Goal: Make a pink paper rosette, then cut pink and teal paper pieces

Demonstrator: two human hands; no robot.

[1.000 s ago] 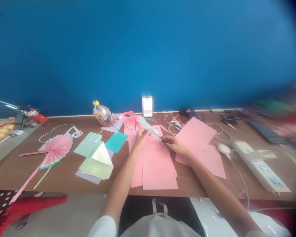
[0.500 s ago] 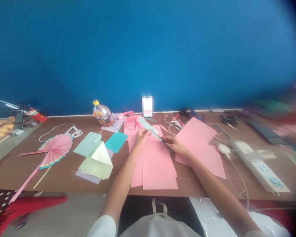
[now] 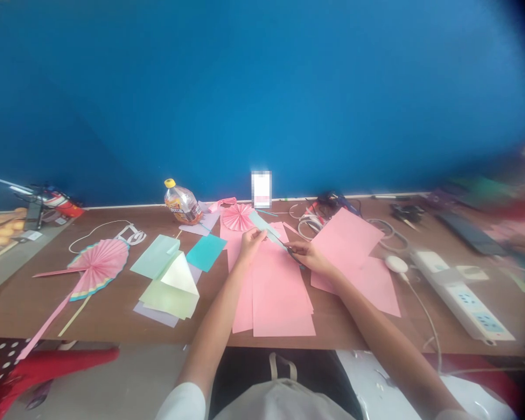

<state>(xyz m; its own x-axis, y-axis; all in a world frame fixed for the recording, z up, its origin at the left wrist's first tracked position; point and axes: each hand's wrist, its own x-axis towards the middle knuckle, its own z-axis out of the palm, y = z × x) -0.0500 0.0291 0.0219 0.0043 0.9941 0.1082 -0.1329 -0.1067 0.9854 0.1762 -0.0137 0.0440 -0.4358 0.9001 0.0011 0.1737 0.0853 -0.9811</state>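
Observation:
My left hand [image 3: 252, 240] is closed on a narrow light-blue strip of paper [image 3: 259, 221], held slanting above the pink sheets. In my right hand [image 3: 307, 254] is a pair of scissors [image 3: 290, 249], its blades pointing left along the lower end of the strip. Whether the blades are apart is too small to tell. Pink paper sheets [image 3: 282, 297] lie under both hands. Just beyond my left hand rests a pleated pink paper fan [image 3: 238, 217]. More pink sheets [image 3: 347, 239] lie to the right of my right hand.
To the left are folded pale-green paper [image 3: 170, 294], a teal sheet [image 3: 207, 252] and a larger pink fan [image 3: 100, 265]. A yellow-capped bottle [image 3: 182, 204] stands near the wall. On the right lie a white power strip [image 3: 464, 300], cables and a round white charger [image 3: 396, 264].
The light-blue strip has shifted slightly at its far end. Both hands keep nearly the same place and hold the same things.

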